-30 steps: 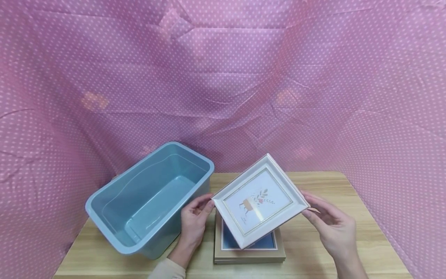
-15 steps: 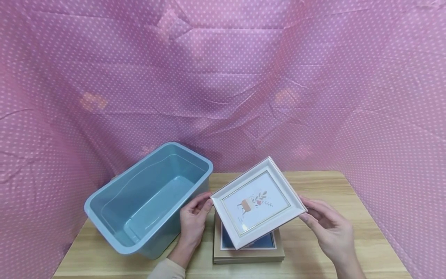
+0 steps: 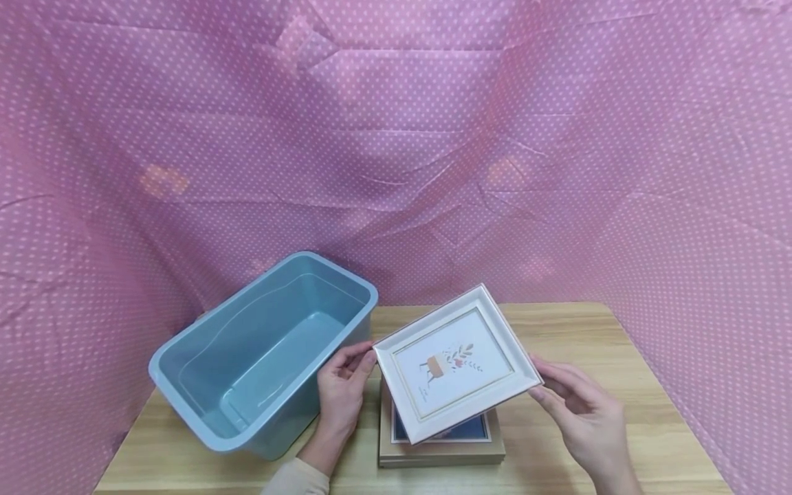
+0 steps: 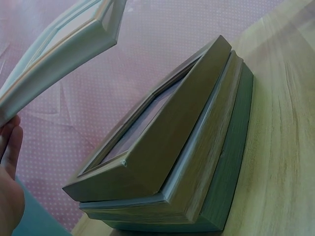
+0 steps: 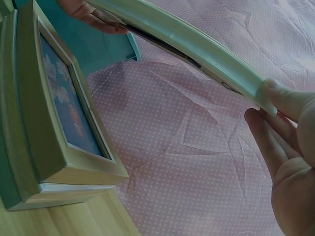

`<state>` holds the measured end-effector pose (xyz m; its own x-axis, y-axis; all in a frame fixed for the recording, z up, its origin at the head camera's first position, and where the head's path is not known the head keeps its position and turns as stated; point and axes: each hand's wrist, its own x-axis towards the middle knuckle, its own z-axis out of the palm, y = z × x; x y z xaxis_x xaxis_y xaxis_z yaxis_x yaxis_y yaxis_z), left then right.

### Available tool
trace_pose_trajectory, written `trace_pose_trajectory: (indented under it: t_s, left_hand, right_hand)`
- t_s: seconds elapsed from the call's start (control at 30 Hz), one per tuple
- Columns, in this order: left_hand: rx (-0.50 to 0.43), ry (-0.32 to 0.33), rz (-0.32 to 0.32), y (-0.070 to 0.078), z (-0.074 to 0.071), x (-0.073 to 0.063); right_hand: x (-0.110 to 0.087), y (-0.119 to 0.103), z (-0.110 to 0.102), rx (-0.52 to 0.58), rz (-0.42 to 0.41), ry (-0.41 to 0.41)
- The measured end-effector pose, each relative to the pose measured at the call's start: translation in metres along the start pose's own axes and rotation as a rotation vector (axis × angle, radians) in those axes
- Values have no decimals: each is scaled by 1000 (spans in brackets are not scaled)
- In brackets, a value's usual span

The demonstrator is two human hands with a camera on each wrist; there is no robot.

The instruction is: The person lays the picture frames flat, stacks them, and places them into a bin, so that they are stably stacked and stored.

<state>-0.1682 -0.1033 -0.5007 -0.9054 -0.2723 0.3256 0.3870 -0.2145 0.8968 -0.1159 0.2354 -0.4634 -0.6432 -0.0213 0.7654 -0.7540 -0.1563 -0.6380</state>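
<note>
Between both hands hangs a white picture frame [image 3: 458, 364] with a thin gold inner line and a print of a deer-like animal and leaves. My left hand [image 3: 342, 392] pinches its left corner; my right hand [image 3: 584, 416] pinches the opposite right corner between thumb and fingers. It is turned diagonally and held above a stack of picture frames [image 3: 442, 454]. The top one is tan with a blue flowered picture [image 5: 64, 93], partly covered in the head view. In the left wrist view, wood-toned and green frames [image 4: 231, 157] lie beneath it.
A blue-grey plastic bin [image 3: 266, 350] with nothing in it stands left of the stack, its side close to my left hand. Everything rests on a light wooden table [image 3: 575, 330]. Pink polka-dot cloth [image 3: 396, 137] hangs behind and at both sides.
The white frame has turned slightly clockwise, its top corner shifting right and its bottom corner left. My right hand has moved a little left and down; the left hand has barely moved.
</note>
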Motion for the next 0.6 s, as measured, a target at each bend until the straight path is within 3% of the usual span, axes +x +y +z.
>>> trace_pose_trajectory:
  t_s: [0.23, 0.6]
  left_hand:
    - [34, 7, 26, 0, 0, 0]
    - [77, -6, 25, 4, 2, -1]
  right_hand:
    - [-11, -5, 4, -84, 78, 33]
    - [-19, -7, 10, -121, 114, 79]
